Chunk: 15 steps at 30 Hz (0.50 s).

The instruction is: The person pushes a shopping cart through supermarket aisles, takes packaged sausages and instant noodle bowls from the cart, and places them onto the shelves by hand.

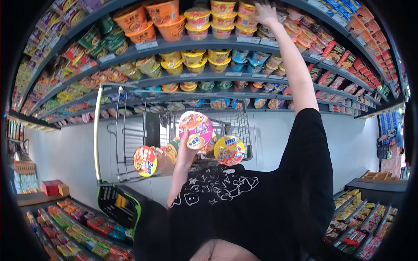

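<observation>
My left hand (pixel 186 148) is closed around a purple and white instant noodle cup (pixel 198 127), held above the shopping cart with its printed lid facing up. My right arm stretches up to the top shelf, and my right hand (pixel 264 14) has its fingers spread beside the stacked yellow noodle bowls (pixel 246 19). Whether those fingertips touch any package is hard to see. Below, a yellow noodle bowl (pixel 229 150) with a BIG label and a red and yellow noodle cup (pixel 145 161) are in the cart area, with other packages partly hidden between them.
A wire shopping cart (pixel 248 130) with a yellow-edged handle (pixel 97 135) stands before me. Shelves (pixel 174 45) of instant noodles curve across the front. A black and green seat or basket (pixel 119 202) is at lower left; more product racks (pixel 361 222) stand behind me.
</observation>
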Each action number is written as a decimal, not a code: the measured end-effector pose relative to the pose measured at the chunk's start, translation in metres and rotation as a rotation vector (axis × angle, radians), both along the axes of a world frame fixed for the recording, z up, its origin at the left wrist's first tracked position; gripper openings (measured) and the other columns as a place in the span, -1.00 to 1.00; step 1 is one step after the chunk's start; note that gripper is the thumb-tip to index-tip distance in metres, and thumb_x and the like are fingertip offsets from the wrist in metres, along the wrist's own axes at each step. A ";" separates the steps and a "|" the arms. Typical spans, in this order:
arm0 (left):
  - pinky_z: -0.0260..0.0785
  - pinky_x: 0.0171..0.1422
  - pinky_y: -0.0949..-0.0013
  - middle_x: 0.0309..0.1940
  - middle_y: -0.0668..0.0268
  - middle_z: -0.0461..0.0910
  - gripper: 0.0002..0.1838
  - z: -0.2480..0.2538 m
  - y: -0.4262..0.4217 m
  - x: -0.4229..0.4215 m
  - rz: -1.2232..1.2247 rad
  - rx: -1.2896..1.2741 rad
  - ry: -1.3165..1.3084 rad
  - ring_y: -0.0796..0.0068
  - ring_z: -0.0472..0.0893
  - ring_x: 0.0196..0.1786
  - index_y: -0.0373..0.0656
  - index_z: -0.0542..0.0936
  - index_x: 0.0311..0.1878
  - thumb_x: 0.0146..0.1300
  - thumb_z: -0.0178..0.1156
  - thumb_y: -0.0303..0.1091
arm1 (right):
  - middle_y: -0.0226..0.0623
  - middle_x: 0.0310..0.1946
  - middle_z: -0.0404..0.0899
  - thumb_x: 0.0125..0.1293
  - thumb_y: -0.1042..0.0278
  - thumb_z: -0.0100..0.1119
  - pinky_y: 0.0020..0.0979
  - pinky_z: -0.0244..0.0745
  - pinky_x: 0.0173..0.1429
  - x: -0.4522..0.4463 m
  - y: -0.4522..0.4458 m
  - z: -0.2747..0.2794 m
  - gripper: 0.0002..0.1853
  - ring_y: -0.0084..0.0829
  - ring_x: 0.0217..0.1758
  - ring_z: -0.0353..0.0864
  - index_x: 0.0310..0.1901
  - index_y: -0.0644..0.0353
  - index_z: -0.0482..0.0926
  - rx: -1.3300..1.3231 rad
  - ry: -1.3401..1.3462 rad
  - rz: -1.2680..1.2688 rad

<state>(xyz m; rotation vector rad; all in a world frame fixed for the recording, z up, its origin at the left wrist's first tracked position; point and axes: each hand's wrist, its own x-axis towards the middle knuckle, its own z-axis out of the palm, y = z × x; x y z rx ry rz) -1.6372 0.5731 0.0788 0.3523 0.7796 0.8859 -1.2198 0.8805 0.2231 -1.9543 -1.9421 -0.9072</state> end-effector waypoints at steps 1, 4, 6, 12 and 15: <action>0.27 0.11 0.29 0.03 0.20 0.40 -0.50 0.000 0.001 -0.001 0.005 -0.001 -0.024 0.40 0.43 0.06 -0.21 0.23 0.15 0.27 -0.18 -0.06 | -0.06 0.16 0.13 -0.13 0.21 0.13 0.06 -0.13 0.28 0.001 -0.003 -0.010 -0.36 -0.07 0.28 0.02 0.07 0.17 0.26 0.125 -0.082 0.039; 0.27 0.10 0.30 0.01 0.19 0.41 -0.50 -0.003 0.004 -0.004 0.036 0.008 -0.008 0.40 0.44 0.05 -0.23 0.23 0.14 0.26 -0.15 -0.06 | -0.04 0.08 0.23 -0.16 0.25 0.17 -0.08 0.00 0.25 -0.049 -0.060 -0.013 -0.36 -0.07 0.24 0.08 0.06 0.21 0.27 0.443 0.275 0.351; 0.27 0.11 0.30 -0.01 0.20 0.43 -0.49 0.002 0.005 -0.004 0.042 0.023 -0.001 0.40 0.44 0.04 -0.22 0.24 0.14 0.26 -0.13 -0.06 | -0.05 -0.04 0.40 0.04 0.12 0.14 -0.26 0.17 0.17 -0.089 -0.105 -0.039 -0.46 -0.17 0.07 0.36 0.05 0.19 0.31 0.430 0.476 0.481; 0.40 -0.07 0.18 0.00 0.16 0.42 -0.32 0.010 0.016 -0.004 -0.112 -0.002 0.114 0.35 0.44 0.04 -0.15 0.21 0.17 0.22 -0.36 0.23 | -0.22 0.27 0.01 -0.21 0.18 0.39 -0.29 -0.16 0.37 -0.224 -0.270 -0.121 -0.04 -0.32 0.36 -0.09 0.25 0.12 0.05 -0.791 1.313 0.959; 0.47 -0.24 0.19 0.03 0.12 0.37 -0.16 -0.006 0.020 -0.012 -0.297 0.100 0.152 0.28 0.43 0.05 -0.13 0.16 0.20 0.12 -0.57 0.38 | -0.19 0.24 0.03 -0.16 0.21 0.36 -0.38 -0.09 0.33 -0.250 -0.301 -0.133 -0.01 -0.36 0.30 0.02 0.27 0.18 -0.07 -0.699 1.767 0.777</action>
